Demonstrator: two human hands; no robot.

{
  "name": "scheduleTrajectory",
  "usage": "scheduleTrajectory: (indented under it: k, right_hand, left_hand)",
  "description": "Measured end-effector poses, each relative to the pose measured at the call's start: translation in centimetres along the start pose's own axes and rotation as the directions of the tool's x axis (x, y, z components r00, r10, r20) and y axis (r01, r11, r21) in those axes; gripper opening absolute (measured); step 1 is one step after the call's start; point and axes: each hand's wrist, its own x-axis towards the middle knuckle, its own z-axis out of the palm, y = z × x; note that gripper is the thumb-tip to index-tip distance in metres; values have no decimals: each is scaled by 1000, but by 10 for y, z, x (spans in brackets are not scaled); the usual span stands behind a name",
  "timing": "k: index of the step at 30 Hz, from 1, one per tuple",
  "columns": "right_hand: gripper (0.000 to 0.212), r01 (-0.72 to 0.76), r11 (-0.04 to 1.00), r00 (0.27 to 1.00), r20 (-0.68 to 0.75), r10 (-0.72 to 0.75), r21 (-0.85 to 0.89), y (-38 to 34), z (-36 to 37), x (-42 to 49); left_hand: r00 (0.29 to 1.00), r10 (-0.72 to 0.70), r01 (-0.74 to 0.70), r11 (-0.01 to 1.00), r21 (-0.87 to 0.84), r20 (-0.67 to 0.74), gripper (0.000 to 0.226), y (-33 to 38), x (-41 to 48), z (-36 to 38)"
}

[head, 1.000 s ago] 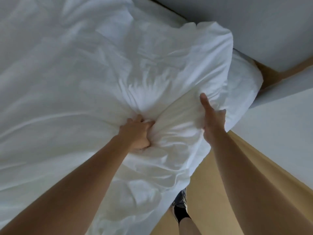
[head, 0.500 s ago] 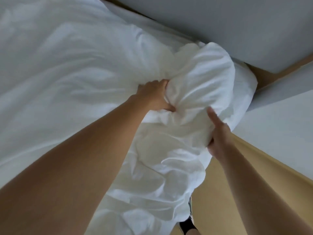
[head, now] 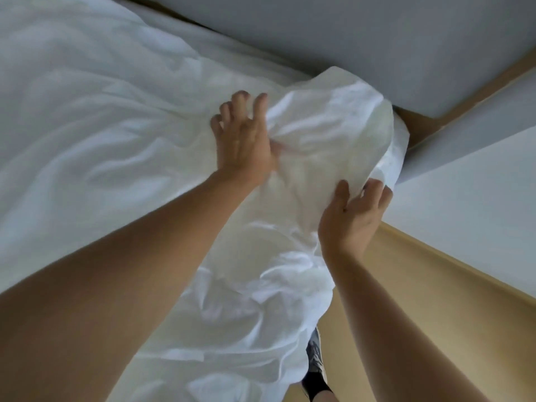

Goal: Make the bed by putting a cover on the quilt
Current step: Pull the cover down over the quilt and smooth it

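Quilt (head: pixel 319 134) corner lies under spread left hand (head: pixel 243 140), beside loosely open right hand (head: pixel 352 216).

The quilt cover (head: pixel 116 126) is plain white, shading bluish-grey in its folds at the left. The far wall (head: pixel 348 39) is pale grey, edged by a brown strip (head: pixel 478 91). The floor (head: pixel 406 300) at the right is tan. Near, a mottled grey shoe (head: pixel 316 358) sits above a black sock (head: pixel 314 384).

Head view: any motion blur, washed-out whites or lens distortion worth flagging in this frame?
Head view: the left hand is smeared by motion blur, the right hand sharper; the white cover looks soft, its folds low in contrast yet without glare; wide-angle stretch swells both forearms toward the lower edge.
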Motion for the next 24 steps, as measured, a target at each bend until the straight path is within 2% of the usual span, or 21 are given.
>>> scheduleTrajectory:
  k: [1,2,3,5,6,7,8,9,10,11,12,13,14,16,19,22,24]
  right_hand:
    - [20,12,1000,999,37,-12,-24,4,-1,-1]
    - [25,55,996,996,75,-50,-67,9,-2,-1]
    - [27,116,988,989,106,-105,-104,13,-4,-2]
    - [22,216,973,965,170,-200,-84,14,-10,-5]
    - [19,233,972,952,205,-225,-15,12,-14,-6]
    - [18,186,980,955,220,-198,75,9,-18,-5]
    - [16,60,981,975,201,-97,184,8,-20,-1]
    - [12,-164,939,980,157,120,302,12,-20,8]
    - [8,-429,799,902,163,399,422,22,-18,21]
    - [11,-655,574,741,273,613,490,30,-17,33]
    - [17,-808,340,556,433,709,481,41,-18,42]
    - [22,-881,170,415,548,726,442,49,-19,45]
    - [30,-915,88,337,624,705,395,55,-19,45]
    - [46,-935,91,322,713,623,342,55,-21,38]
    - [52,-921,230,389,738,551,313,41,-24,39]
    - [53,-888,382,443,704,556,258,37,-25,34]
    - [63,-835,516,483,700,526,189,41,-28,27]
  left_hand:
    - [990,137,-139,990,-40,-42,56,6,-10,0]
    - [969,246,-246,967,-65,-10,47,10,-22,2]
    - [949,304,-299,951,-76,79,38,12,-31,4]
    - [929,276,-260,961,-95,245,23,7,-44,11]
    - [932,259,-230,963,-139,254,19,3,-47,13]
    - [937,267,-222,953,-207,225,15,0,-47,12]
    - [943,283,-228,932,-280,176,14,-2,-46,9]
    - [948,299,-247,909,-336,113,13,-4,-44,5]
    - [950,307,-264,889,-374,60,12,-7,-44,-1]
    - [949,313,-272,874,-403,39,11,-11,-47,-8]
    - [949,315,-275,863,-423,27,11,-16,-52,-15]
    - [950,311,-276,858,-433,13,12,-22,-58,-23]
    - [954,301,-275,858,-435,-9,13,-29,-66,-31]
    - [959,282,-273,860,-432,-45,14,-43,-80,-44]
    - [969,246,-234,882,-409,-23,13,-70,-102,-52]
    - [990,111,-81,948,-309,81,14,-105,-119,-43]
    - [984,2,40,973,-227,181,12,-116,-132,-33]
